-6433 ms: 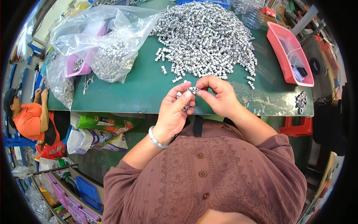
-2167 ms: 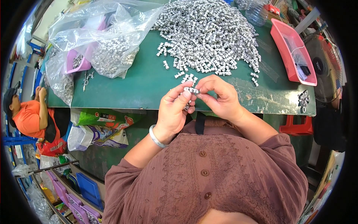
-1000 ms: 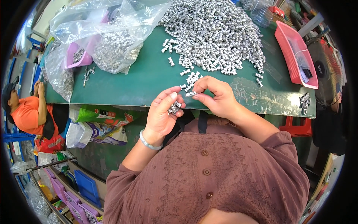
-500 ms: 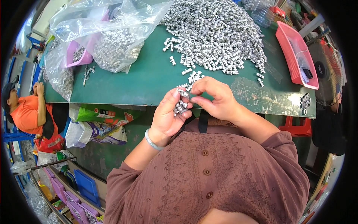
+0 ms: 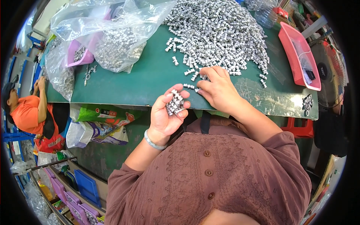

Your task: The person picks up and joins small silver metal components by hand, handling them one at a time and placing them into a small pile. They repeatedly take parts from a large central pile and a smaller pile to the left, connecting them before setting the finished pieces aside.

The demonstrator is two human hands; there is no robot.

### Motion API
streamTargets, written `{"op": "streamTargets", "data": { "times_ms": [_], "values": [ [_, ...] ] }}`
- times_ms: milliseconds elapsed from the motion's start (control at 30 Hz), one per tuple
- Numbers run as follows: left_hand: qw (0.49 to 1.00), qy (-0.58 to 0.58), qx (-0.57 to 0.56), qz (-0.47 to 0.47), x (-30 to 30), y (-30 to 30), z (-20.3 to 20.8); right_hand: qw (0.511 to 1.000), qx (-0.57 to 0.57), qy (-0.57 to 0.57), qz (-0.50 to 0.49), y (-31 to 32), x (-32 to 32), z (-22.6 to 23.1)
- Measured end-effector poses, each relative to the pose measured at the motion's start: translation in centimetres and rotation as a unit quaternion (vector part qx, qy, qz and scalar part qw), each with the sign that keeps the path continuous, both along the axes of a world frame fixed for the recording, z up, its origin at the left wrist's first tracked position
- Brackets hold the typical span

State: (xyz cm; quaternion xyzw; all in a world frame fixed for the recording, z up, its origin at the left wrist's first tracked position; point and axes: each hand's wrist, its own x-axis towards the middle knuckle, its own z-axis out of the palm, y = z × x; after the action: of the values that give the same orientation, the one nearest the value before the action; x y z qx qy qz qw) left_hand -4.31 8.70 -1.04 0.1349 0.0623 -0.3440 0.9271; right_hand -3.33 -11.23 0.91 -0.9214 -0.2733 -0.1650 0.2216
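My left hand (image 5: 165, 116), with a pale bracelet at the wrist, is cupped around several small silver metal parts (image 5: 175, 103) just off the table's front edge. Those parts are short, ribbed and shiny. To its right, my right hand (image 5: 216, 88) reaches down over the green table (image 5: 135, 86), its fingertips curled onto a few loose silver parts (image 5: 197, 77). Whether it pinches one of them is hidden behind the fingers. Beyond it spreads a large heap of the same silver parts (image 5: 217, 33).
Clear plastic bags (image 5: 116, 48) of metal parts and a purple scoop (image 5: 85, 56) lie at the table's left. A pink basket (image 5: 292, 48) and a fan (image 5: 324, 69) stand at the right. A person in an orange shirt (image 5: 26, 112) works at far left.
My right hand has left my left hand and moved up onto the loose parts on the table. My left hand has turned more open, showing the parts in its palm.
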Motion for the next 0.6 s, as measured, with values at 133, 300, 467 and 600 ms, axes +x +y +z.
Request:
{"op": "streamTargets", "data": {
  "times_ms": [133, 300, 467, 600],
  "values": [
    [0.994, -0.024, 0.098, 0.053, 0.1, 0.1, 0.5, 0.999, 0.033, 0.014, 0.009, -0.7, -0.1, 0.1],
    [0.972, -0.081, 0.215, 0.043, -0.1, -0.3, 0.3, 0.984, 0.152, 0.081, 0.04, -0.6, -0.4, -0.4],
    [0.962, -0.098, 0.253, 0.041, -0.2, -1.1, 0.9, 0.989, 0.141, 0.029, 0.027, -0.3, -0.4, 0.3],
    [0.964, -0.088, 0.246, 0.055, -0.3, -1.2, 1.3, 0.998, 0.046, 0.047, -0.021, -0.8, -0.7, 0.0]
  ]
}}
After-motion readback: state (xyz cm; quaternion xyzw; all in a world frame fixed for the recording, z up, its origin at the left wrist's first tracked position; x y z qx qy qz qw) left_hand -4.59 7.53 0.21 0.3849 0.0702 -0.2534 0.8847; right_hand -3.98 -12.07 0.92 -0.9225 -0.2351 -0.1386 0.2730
